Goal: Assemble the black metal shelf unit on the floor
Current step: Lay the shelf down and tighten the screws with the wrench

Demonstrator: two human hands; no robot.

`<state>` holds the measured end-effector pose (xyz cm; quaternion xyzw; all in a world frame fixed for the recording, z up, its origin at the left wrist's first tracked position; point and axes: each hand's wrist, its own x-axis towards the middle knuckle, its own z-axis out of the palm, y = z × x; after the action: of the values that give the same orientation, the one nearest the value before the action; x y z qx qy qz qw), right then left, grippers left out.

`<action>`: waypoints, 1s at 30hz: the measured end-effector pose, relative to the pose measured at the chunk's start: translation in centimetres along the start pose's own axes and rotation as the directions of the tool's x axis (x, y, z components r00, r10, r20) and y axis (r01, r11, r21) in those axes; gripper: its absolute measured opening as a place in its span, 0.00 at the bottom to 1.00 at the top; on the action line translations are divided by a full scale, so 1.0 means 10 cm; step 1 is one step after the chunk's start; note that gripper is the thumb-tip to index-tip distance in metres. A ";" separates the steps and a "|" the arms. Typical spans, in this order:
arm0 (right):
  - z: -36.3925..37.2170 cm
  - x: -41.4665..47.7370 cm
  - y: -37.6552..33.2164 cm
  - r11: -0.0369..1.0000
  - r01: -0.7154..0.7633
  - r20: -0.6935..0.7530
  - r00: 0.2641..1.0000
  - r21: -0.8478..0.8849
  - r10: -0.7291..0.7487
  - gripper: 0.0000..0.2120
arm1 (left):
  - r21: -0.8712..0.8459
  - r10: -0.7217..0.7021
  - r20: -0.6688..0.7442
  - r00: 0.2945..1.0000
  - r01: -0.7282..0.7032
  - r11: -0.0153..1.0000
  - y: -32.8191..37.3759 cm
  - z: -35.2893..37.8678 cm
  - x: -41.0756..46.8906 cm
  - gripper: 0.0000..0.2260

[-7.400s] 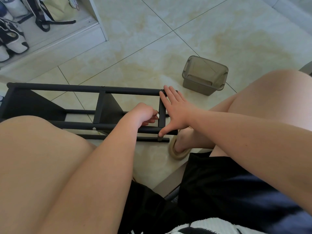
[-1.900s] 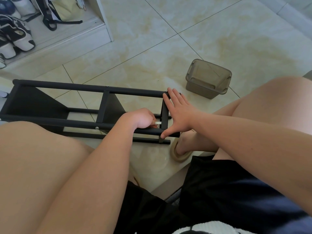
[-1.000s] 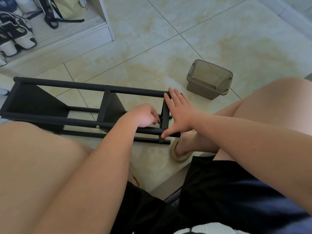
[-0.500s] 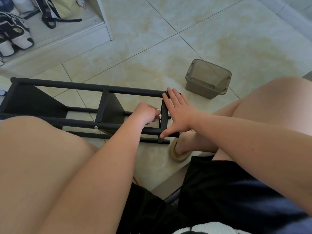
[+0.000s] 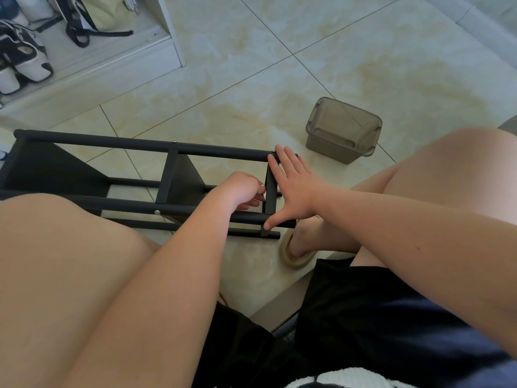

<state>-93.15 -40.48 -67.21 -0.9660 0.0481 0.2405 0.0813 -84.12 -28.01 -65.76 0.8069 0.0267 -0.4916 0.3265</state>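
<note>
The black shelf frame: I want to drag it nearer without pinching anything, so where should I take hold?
Take the far top rail from above, on the bare stretch between the end panel and the middle crossbar. It is a round tube lying level with open space under it, so fingers can wrap it fully.

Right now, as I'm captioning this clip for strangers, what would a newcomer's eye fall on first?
The black metal shelf frame lies on its side on the tiled floor, centre left. At its right end the right hand presses flat on the end bar, while the left hand, fingers curled, reaches just inside. A smoky plastic box sits beyond them.
</note>
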 end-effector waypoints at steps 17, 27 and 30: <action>0.01 0.00 0.00 1.000 0.002 -0.006 1.000 0.003 -0.002 0.75 | -0.004 -0.073 -0.015 0.997 0.073 0.997 -0.05 0.03 0.12 0.09; 0.03 0.01 0.01 1.000 0.003 -0.012 1.000 0.002 -0.003 0.75 | -0.005 -0.022 0.027 0.999 0.022 1.000 -0.06 0.01 0.12 0.08; 0.03 0.01 0.01 1.000 0.003 -0.012 1.000 0.004 -0.003 0.75 | 0.005 -0.004 0.037 0.999 0.004 1.000 -0.05 0.00 0.11 0.07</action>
<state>-93.22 -40.53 -67.48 -0.9674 0.0475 0.2344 0.0833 -83.73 -27.86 -66.89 0.7985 0.0210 -0.5069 0.3240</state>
